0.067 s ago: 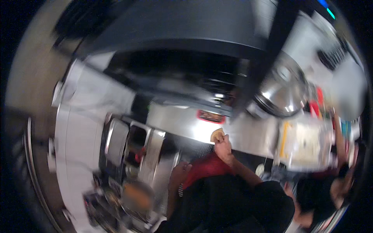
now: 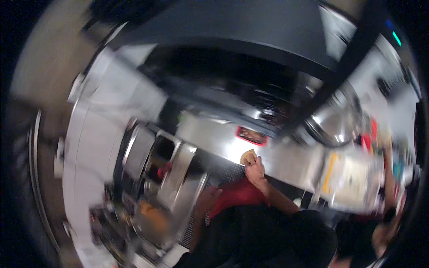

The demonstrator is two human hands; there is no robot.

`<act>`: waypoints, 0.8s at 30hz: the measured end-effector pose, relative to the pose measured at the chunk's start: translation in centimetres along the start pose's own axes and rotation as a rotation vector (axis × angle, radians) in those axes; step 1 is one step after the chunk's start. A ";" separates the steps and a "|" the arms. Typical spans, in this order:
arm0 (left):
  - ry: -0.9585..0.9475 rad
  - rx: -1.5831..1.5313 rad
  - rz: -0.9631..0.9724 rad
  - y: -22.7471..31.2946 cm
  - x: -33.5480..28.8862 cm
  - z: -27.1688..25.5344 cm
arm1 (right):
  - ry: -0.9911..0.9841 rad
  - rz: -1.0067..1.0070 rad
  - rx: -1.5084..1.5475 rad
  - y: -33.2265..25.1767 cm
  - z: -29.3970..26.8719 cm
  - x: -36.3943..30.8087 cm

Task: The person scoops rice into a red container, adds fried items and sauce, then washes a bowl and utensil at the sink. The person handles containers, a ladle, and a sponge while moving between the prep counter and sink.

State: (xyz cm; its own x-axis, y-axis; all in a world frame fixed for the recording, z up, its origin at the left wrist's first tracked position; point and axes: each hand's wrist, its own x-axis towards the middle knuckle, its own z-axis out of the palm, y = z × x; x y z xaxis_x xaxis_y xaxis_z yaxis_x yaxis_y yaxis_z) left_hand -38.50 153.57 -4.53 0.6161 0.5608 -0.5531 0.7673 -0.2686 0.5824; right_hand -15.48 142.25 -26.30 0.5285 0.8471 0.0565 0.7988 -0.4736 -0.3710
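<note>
In my right hand (image 2: 254, 170) I pinch a tan, folded, flat piece like a tortilla (image 2: 247, 157) over the front edge of a steel counter (image 2: 290, 161). Just beyond it on the counter lies a red-rimmed tray (image 2: 251, 136) with brownish contents I cannot make out. My left hand (image 2: 209, 196) hangs low in front of my body, beside my red apron (image 2: 240, 193). It is dark and blurred, so its finger pose is unclear, and I see nothing held in it.
Steel pans (image 2: 139, 149) stand in a unit at left. Nearer is a round pan (image 2: 154, 225) with orange contents. Right hold a large steel bowl (image 2: 335, 117) and a plastic-covered white stack (image 2: 355, 178). A dark post (image 2: 328, 89) rises above the counter. Another person (image 2: 357, 236) stands at right.
The view has turned a little, shifting the counter, tray and pans across the picture. My right hand still grips the tan piece, and my left hand stays low.
</note>
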 end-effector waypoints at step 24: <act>0.277 -1.218 -1.086 -24.5 -41.2 57.6 | -1.059 -0.744 0.146 -21.9 7.5 -14.9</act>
State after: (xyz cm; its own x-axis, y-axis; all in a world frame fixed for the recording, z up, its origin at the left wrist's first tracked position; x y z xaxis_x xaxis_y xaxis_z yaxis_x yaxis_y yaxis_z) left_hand -72.46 91.96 -30.31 -0.2308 0.2137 -0.9492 0.1276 0.9738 0.1882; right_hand -43.04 141.78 -25.95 -0.5603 0.7026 -0.4386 0.7266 0.1627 -0.6676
